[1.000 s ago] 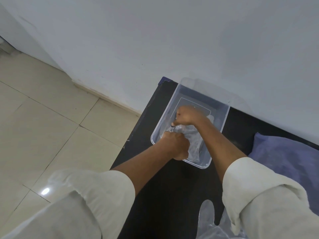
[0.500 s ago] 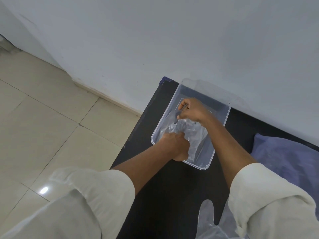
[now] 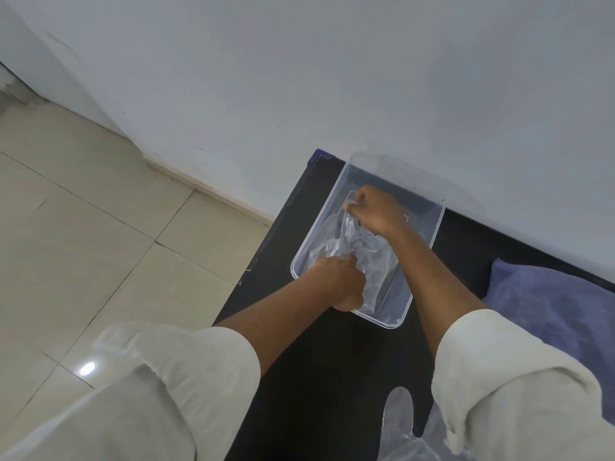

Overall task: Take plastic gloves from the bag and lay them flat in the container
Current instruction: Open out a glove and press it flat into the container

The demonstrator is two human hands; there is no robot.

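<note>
A clear plastic container (image 3: 429, 239) sits on the black table (image 3: 319, 354) against the wall. Inside it lies a crumpled clear plastic glove (image 3: 361, 247). My left hand (image 3: 339, 282) pinches the glove's near end at the container's near left corner. My right hand (image 3: 376, 212) grips the glove's far end deeper in the container, so the glove is stretched between both hands. More clear gloves (image 3: 399, 424) lie at the table's near edge, partly hidden by my right sleeve.
A purple-blue cloth or bag (image 3: 549, 301) lies on the table at the right. The white wall stands right behind the container. Beige floor tiles (image 3: 100, 244) lie beyond the table's left edge.
My right hand has moved away from my left, toward the container's far end, drawing the glove out longer. My left hand has stayed at the near corner.
</note>
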